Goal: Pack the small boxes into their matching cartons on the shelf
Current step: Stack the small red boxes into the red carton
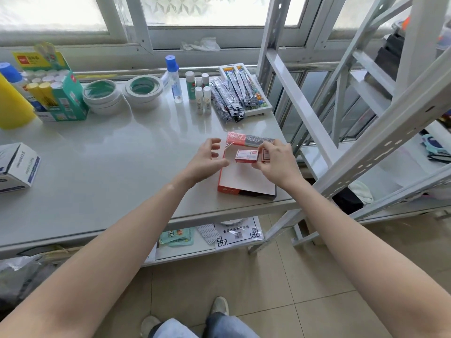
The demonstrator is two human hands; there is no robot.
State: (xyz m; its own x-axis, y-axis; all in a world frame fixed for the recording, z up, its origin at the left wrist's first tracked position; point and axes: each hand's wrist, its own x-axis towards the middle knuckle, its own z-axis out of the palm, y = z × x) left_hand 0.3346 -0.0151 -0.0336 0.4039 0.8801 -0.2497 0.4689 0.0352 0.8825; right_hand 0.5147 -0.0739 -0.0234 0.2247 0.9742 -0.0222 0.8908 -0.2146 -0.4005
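Two bare forearms reach from the near edge over a pale grey desk [102, 152] beside a window. The right hand [275, 159] pinches a small red-and-white box [246, 156] between thumb and fingers, with a second small box [265, 155] tucked against the same hand, both held just above an open red carton [244, 178] lying flat near the desk's right edge. The left hand [207, 158] hovers just left of the boxes, fingers spread wide and holding nothing. A plastic-wrapped red and dark pack [249, 139] lies at the carton's far end. At the left edge sits a white and blue box [18, 165]. Farther back stand rolls of tape [122, 93], glue sticks [201, 92], a blue-capped bottle [173, 78], bagged pens [229, 98] and a green display box [61, 93] of tubes. Grey metal shelving [366, 132] rises at right.
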